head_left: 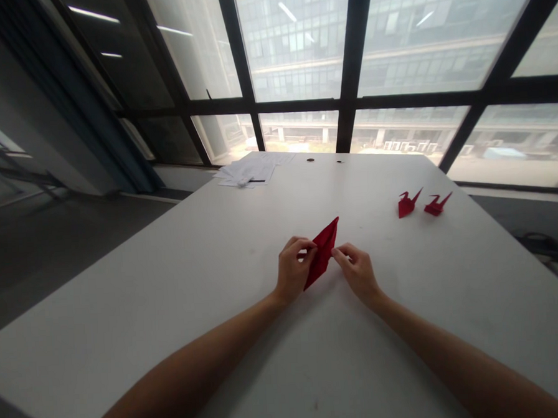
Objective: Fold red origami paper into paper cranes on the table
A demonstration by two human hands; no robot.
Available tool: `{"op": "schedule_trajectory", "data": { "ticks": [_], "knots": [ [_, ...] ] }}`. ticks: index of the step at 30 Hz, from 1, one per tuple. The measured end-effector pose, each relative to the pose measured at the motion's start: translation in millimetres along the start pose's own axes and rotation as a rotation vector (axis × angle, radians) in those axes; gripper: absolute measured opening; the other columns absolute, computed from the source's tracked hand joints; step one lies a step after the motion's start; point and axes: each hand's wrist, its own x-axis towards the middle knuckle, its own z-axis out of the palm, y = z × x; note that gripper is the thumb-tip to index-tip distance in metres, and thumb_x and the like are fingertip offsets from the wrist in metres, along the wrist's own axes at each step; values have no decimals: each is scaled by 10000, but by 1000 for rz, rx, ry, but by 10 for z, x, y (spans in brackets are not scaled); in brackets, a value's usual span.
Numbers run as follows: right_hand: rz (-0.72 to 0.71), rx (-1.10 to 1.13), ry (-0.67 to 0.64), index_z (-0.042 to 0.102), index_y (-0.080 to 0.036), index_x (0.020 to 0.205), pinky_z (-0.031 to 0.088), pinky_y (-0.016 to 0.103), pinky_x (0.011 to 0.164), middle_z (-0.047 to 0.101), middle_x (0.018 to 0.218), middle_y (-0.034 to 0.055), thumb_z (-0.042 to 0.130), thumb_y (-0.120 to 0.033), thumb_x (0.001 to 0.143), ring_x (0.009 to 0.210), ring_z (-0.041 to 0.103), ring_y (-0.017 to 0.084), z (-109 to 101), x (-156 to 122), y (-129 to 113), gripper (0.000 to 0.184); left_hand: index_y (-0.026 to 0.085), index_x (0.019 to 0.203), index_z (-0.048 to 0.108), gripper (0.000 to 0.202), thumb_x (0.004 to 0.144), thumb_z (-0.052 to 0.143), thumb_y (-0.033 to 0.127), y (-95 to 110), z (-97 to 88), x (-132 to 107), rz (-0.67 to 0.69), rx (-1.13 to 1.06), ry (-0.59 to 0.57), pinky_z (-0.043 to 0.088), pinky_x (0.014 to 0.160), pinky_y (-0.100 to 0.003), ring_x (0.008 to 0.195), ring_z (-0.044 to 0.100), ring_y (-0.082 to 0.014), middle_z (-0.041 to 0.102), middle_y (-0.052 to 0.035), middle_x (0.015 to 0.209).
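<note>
A folded piece of red origami paper (pixel 324 251), a long diamond in shape, is held tilted just above the white table (pixel 207 262). My left hand (pixel 295 265) pinches its left side between thumb and fingers. On the opposite edge, my right hand (pixel 357 267) closes thumb and fingertips on the paper. Two finished-looking red paper cranes, one crane (pixel 406 203) and another crane (pixel 436 205), stand to the right, farther from me.
Loose white sheets (pixel 249 170) lie at the table's far left corner, with a small dark strip on them. Two small dark round things, one a disc (pixel 311 160), sit near the far edge. Large windows (pixel 293 40) rise behind the table.
</note>
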Motion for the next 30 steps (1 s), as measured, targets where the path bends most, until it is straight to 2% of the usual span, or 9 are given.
{"op": "schedule_trajectory", "data": {
  "ticks": [4,9,16,23,27,29,30],
  "knots": [
    [16,-20,-20,678,-168,763,448,273,589,660,716,25,661,-362,826,662,582,173,14,13,28,205,200,936,687,107,831,697,215,33,4,-11,12,-47,-43,594,756,-280,887,642,-158,609,-43,1011],
    [-1,35,-55,696,-163,777,468,263,588,673,762,39,602,-295,842,705,602,182,22,6,60,175,188,941,632,285,727,804,265,4,19,-2,-55,1,9,593,759,-297,881,638,-167,603,-36,996],
    [29,3,32,691,-154,728,447,255,567,669,679,24,596,-296,827,630,573,165,7,6,41,197,160,812,629,132,845,651,287,-52,33,18,-142,-104,10,577,724,-280,836,638,-157,613,-46,939],
    [74,-33,189,692,-149,717,434,268,580,680,665,31,574,-296,827,624,581,173,-13,26,84,218,169,775,567,61,823,584,204,-89,25,53,-209,-134,75,508,698,-248,762,586,-139,608,-14,812],
    [55,-96,224,686,-154,740,429,276,573,674,679,39,579,-305,837,637,585,182,-14,30,89,209,181,777,517,59,831,540,186,-87,30,37,-223,-136,96,491,676,-245,739,577,-132,604,-10,832],
    [-5,-150,209,677,-166,742,430,277,582,661,706,37,569,-299,858,650,579,176,-12,19,73,207,184,839,518,42,816,539,156,-80,36,30,-248,-155,85,505,695,-256,793,603,-143,620,-26,910],
    [-45,-186,190,675,-172,746,432,278,591,652,721,34,563,-291,870,655,572,171,-11,11,63,206,185,907,531,122,797,554,137,-77,39,30,-262,-170,65,516,709,-265,842,618,-154,627,-42,983]
  ]
}}
